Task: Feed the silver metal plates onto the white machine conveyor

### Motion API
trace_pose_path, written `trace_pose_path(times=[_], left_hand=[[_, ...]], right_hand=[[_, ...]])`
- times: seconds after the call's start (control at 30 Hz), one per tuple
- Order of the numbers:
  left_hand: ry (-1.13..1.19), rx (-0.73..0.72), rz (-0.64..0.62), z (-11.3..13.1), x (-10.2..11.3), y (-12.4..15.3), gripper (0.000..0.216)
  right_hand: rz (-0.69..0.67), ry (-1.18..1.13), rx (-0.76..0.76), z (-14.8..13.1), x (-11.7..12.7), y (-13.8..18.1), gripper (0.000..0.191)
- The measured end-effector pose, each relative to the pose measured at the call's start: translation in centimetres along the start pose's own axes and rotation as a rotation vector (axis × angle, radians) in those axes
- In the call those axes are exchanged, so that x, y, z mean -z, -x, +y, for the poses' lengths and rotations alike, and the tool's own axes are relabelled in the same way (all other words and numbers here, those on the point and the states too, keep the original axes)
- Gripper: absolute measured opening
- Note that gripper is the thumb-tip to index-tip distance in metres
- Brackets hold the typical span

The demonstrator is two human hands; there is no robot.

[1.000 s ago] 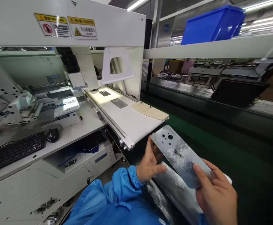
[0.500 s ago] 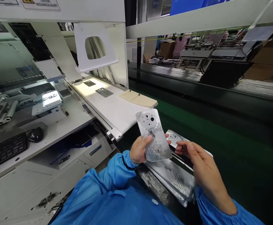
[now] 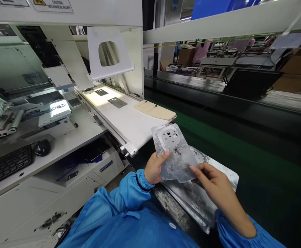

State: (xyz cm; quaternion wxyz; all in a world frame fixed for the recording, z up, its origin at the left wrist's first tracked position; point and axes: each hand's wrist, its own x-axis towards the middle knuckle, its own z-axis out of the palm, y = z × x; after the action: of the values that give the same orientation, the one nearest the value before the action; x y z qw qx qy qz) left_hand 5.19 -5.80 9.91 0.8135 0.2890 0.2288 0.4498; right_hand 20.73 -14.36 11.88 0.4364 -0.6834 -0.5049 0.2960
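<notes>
My left hand (image 3: 156, 168) is closed on a silvery phone back cover (image 3: 156, 135), its thumb on the front. A second phone back cover (image 3: 178, 162), with a round camera area and several holes, overlaps the first, shifted slightly right. My right hand (image 3: 214, 181) pinches this front cover at its lower right corner. The left thumb also rests on the front cover. Beneath my hands lies a pile of silvery covers (image 3: 186, 201), partly hidden. Another silvery cover (image 3: 226, 168) with camera holes lies behind my right hand.
Ahead to the left, a white conveyor belt (image 3: 130, 122) carries two dark phone back covers (image 3: 117, 102). A beige plate (image 3: 155, 109) sits along its right edge. The machine bench holds a keyboard (image 3: 8, 162) and a mouse (image 3: 42, 147). A green belt (image 3: 256, 155) runs at right.
My right hand has moved left from beside the held cover to its lower corner. A second cover now shows overlapping in front of the first. The view has shifted slightly.
</notes>
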Motion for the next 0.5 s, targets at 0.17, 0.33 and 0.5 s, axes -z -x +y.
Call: trace_pose_path(times=[0.17, 0.33, 0.5], left_hand=[[-0.060, 0.006, 0.073, -0.6, 0.7, 0.0, 0.053], [-0.032, -0.020, 0.079, -1.9, 0.9, 0.0, 0.056], [-0.025, -0.006, -0.005, -2.4, 1.8, -0.2, 0.063]], right_hand=[[0.219, 0.308, 0.097, 1.1, 0.7, -0.6, 0.060], [0.256, 0.675, 0.576, 2.6, -1.6, -0.3, 0.054], [0.227, 0.678, 0.654, 4.1, -2.6, -0.5, 0.041]])
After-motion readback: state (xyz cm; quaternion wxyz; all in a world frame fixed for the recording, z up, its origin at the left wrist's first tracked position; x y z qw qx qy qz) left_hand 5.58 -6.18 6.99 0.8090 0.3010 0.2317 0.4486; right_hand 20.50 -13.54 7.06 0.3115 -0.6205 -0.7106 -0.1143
